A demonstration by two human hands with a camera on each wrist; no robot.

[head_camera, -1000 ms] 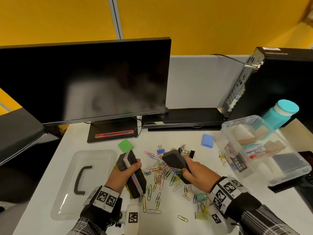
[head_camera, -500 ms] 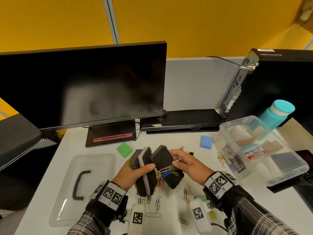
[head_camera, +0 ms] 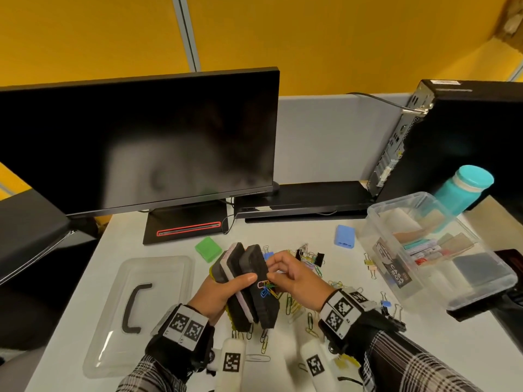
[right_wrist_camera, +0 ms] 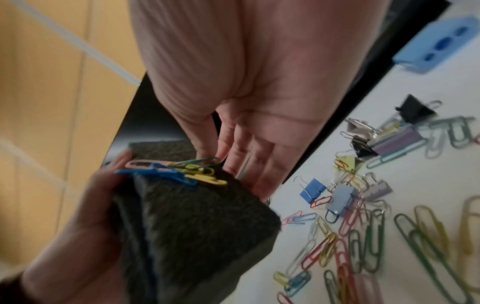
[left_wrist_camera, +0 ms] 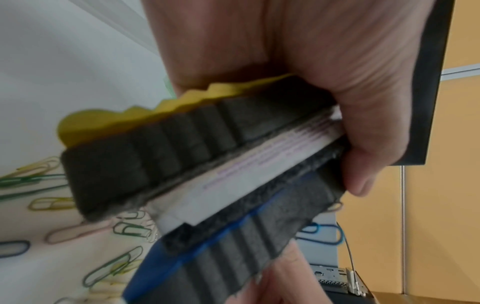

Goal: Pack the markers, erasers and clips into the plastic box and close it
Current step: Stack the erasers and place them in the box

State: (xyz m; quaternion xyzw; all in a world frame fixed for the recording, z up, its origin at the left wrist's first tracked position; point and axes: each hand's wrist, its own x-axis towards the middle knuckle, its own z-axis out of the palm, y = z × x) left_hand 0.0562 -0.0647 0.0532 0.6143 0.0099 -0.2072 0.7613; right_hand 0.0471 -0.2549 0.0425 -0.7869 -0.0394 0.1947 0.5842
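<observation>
My left hand (head_camera: 226,290) grips three black felt erasers (head_camera: 249,281) stacked on edge above the table. Its thumb lies across their top. In the left wrist view the erasers (left_wrist_camera: 182,154) show yellow, white and blue backs. A bunch of coloured paper clips (head_camera: 266,288) clings to the rightmost eraser's felt face. My right hand (head_camera: 268,275) pinches that bunch with thumb and forefinger; the right wrist view shows the fingertips on the clips (right_wrist_camera: 176,170). Many loose paper and binder clips (head_camera: 311,261) lie on the table. The open plastic box (head_camera: 376,230) at right holds markers and an eraser.
The box's clear lid (head_camera: 135,315) with a black handle lies at left. A green sharpener (head_camera: 208,248) and a blue one (head_camera: 345,235) sit behind the hands. A monitor (head_camera: 141,142), a PC tower (head_camera: 467,131) and a teal bottle (head_camera: 464,190) stand behind.
My right hand carried its eraser left against the two in my left hand, which now holds all three. The right hand let go of it and took hold of the stuck clips.
</observation>
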